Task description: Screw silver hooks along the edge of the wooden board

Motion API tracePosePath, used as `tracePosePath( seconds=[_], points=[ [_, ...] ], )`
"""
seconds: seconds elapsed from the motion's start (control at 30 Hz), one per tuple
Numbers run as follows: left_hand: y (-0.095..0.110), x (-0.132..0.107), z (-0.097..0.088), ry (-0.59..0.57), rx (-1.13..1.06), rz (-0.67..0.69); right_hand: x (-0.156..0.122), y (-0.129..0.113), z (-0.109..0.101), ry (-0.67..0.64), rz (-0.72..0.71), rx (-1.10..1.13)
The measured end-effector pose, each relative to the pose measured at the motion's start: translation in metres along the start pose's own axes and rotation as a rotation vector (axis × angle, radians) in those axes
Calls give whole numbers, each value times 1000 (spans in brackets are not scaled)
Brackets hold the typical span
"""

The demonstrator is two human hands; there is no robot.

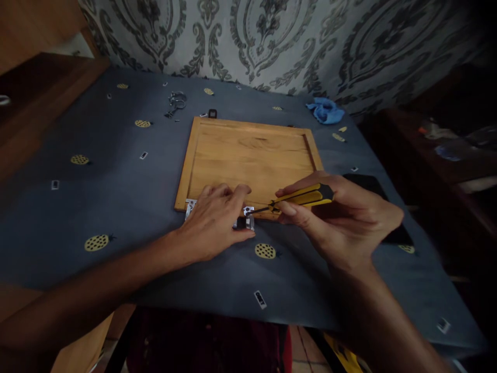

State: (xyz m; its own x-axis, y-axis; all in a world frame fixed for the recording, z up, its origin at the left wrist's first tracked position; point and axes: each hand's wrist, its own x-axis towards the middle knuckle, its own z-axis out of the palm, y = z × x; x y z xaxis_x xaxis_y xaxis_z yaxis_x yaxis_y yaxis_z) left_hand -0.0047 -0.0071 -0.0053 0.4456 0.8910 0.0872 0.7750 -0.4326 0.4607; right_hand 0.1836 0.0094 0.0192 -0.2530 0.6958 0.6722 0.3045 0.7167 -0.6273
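Observation:
A framed wooden panel [248,160] lies flat on the table. My left hand [215,220] rests over its near edge, fingers spread and slightly bent, thumb apart. Silver metal fittings with screw holes show on both sides of that hand: one part [190,206] at the panel's near left corner, another [249,220] between the thumb and forefinger. Whether they join under the palm is hidden. My right hand [337,217] is closed around a yellow and black screwdriver [305,197] by its handle. The screwdriver is tilted, its shaft pointing left, with the tip at the right-hand fitting.
Loose metal hardware [176,102] lies at the back left of the patterned blue-grey tablecloth [128,197]. A small black piece [212,113] sits at the panel's far edge. A blue cloth [325,110] is at the back right, and a dark flat object [399,228] lies behind my right hand.

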Motion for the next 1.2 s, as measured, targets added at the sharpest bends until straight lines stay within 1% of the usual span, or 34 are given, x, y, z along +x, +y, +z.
tracePosePath(
  seconds=[0.07, 0.1, 0.13, 0.23, 0.27, 0.3, 0.33, 0.47, 0.53, 0.67, 0.93, 1.1, 1.2],
  points=[
    [0, 0, -1, 3, -4, -4, -2, -1, 1, 27, -33, -16],
    [0, -1, -1, 5, -7, -3, -3, -2, 1, 66, -40, -12],
    [0, -1, -1, 6, -11, 1, -3, -2, 1, 124, -42, 4],
    [0, -1, 0, -1, -25, 9, -2, -2, 0, 361, -24, 64],
    [-1, -1, 0, -5, -31, 9, -1, -1, 0, 410, -21, 60],
    [-1, 0, 0, -8, -36, 6, 0, -1, 1, 430, -13, 50],
    [-1, 0, 0, -10, -39, 3, 1, -1, 2, 419, 6, 40],
    [-1, 0, 0, -6, -35, 8, -2, 0, 5, 258, 151, 75],
    [-1, 0, 0, -2, -35, 14, -5, 1, 6, 232, 143, 91],
    [0, 0, -1, 1, -37, 6, -6, 5, 6, 225, 105, 83],
    [0, 1, 0, 4, -21, 16, -9, 9, 6, 165, 131, 68],
    [0, 1, 0, -7, -24, 17, -7, 6, 8, 153, 164, 77],
    [1, 1, -1, -14, -24, 7, -3, 3, 6, 102, 173, 77]
  ],
)
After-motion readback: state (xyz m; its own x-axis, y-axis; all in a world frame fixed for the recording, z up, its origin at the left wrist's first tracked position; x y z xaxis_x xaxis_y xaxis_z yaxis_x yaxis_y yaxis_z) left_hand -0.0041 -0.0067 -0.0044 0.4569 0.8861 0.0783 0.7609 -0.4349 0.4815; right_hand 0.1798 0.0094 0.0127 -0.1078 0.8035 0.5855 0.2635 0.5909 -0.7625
